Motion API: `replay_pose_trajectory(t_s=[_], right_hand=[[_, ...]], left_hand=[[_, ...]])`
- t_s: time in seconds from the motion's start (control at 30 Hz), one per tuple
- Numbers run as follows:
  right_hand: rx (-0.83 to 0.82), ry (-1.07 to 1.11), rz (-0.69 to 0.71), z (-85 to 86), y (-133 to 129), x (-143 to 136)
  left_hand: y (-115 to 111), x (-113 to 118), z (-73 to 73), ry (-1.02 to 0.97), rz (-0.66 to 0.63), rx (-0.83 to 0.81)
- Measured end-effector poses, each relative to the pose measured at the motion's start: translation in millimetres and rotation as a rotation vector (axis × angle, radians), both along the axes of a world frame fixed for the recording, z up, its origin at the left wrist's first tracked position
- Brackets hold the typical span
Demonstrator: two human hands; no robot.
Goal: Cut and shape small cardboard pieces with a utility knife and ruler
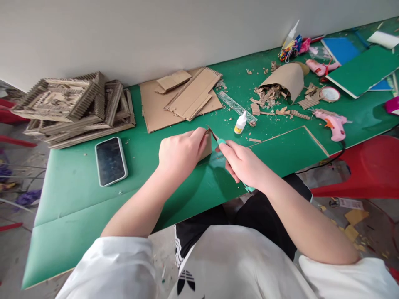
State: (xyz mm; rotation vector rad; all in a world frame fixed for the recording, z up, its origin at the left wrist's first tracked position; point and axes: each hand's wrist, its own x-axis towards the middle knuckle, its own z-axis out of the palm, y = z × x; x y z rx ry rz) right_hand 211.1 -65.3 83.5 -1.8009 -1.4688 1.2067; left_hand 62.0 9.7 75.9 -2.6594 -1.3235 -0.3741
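Near the middle of the green table, my left hand [179,150] is closed around a small cardboard piece [205,148], held raised off the surface on its edge. To its right, my right hand [245,162] grips a utility knife [221,142] with a turquoise handle. The knife's blade points up and left and meets the top edge of the cardboard beside my left fingertips. A small white glue bottle [240,123] with a yellow label stands just beyond my right hand.
Stacked corrugated frames [77,108] and a phone [111,161] are at the left. Flat cardboard sheets [162,109] lie behind my hands. A clear ruler [233,105], cardboard scraps, a brown cup-like roll [285,81] and a pink glue gun [334,123] lie to the right.
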Motion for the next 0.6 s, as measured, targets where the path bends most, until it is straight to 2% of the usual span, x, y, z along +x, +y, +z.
replay_pose_trajectory(t_s=[0.37, 0.6], right_hand=[[-0.009, 0.051, -0.004, 0.0, -0.8, -1.0], [0.008, 0.06, -0.007, -4.5, -4.1, -1.9]], left_hand=[[0.1, -1.7, -4.0, -0.008, -0.016, 0.04], [2.3, -3.3, -1.5, 0.015, -0.015, 0.003]])
